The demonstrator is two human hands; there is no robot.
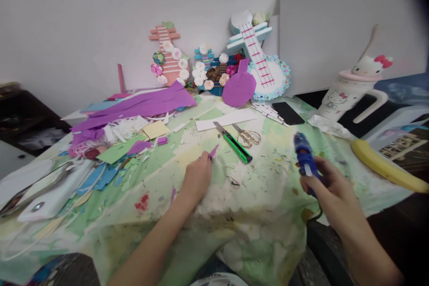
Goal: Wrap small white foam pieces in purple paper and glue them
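Note:
My right hand (330,187) is wrapped round a blue hot glue gun (305,161), held over the right part of the table with its tip pointing away from me. Near the middle, my left hand (198,176) rests low over the cloth, fingers pinching a small purple strip (213,150). Just beyond it lie a green utility knife (236,145) with its blade out and gold-handled scissors (247,136). A white strip (224,121) is behind them. Farther back, a purple guitar-shaped cutout (239,86) leans against a white and blue guitar model (256,53).
Purple sheets (134,105), paper scraps and white string crowd the left side. Several flower-trimmed models, one a pink guitar (169,60), stand along the wall. On the right are a black phone (288,112), a Hello Kitty cup (346,91) and a banana (385,166).

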